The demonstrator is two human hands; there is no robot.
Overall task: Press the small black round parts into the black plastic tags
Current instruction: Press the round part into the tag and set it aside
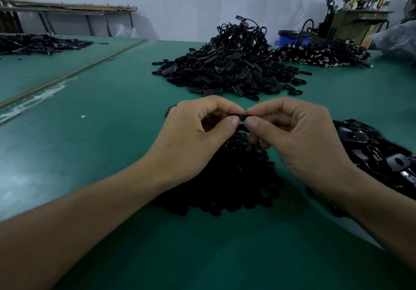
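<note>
Here the black tag (244, 117) lies crosswise between the left hand (198, 136) and the right hand (295, 136), each pinching one end.

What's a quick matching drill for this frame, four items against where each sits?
Items
1. held black tag
2. round-parts heap
3. tall tag pile
4. blue bin

Places
a. far right, beside the machine
b. on the green table, under the hands
c. pinched between left hand and right hand
d. mid-table, beyond the hands

Pairs: 1-c, 2-b, 3-d, 4-a
</note>
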